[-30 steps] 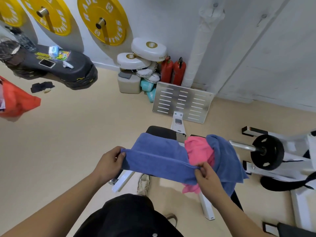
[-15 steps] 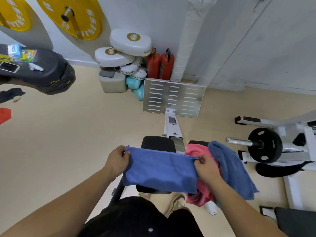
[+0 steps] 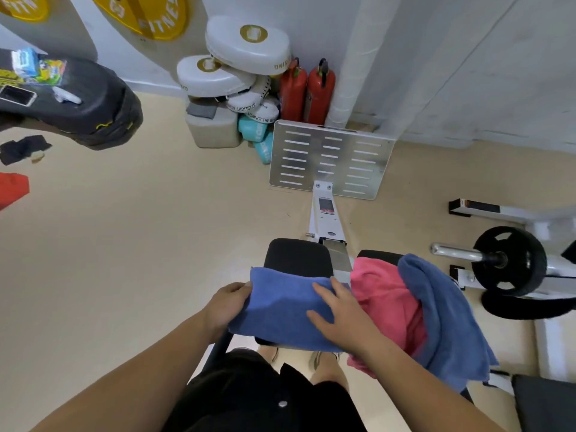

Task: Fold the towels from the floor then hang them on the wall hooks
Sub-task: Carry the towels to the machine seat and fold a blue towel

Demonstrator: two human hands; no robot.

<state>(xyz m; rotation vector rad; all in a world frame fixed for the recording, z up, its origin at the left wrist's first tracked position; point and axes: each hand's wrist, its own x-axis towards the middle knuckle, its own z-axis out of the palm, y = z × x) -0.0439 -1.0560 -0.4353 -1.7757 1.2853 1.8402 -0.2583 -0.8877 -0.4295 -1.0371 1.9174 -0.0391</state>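
Observation:
A folded blue towel [image 3: 280, 310] lies across the black pad [image 3: 297, 255] of a gym machine in front of me. My left hand [image 3: 226, 305] grips its left edge, fingers tucked under the cloth. My right hand [image 3: 339, 313] lies flat on top of the towel's right part with fingers spread. Just to the right, a crumpled pink towel [image 3: 389, 307] and a second, unfolded blue towel [image 3: 442, 313] are draped over the machine's other pad. No wall hooks are in view.
The machine's slotted metal footplate [image 3: 330, 159] stands ahead. White pads [image 3: 246, 42] and two red fire extinguishers [image 3: 307, 88] are stacked at the wall. A barbell plate [image 3: 508, 260] sits to the right. A black bench [image 3: 71, 98] with a phone is at left, above beige floor.
The blue towel went from being held up between both hands to lying on the black pad. My right hand let go of its corner and now rests flat on it.

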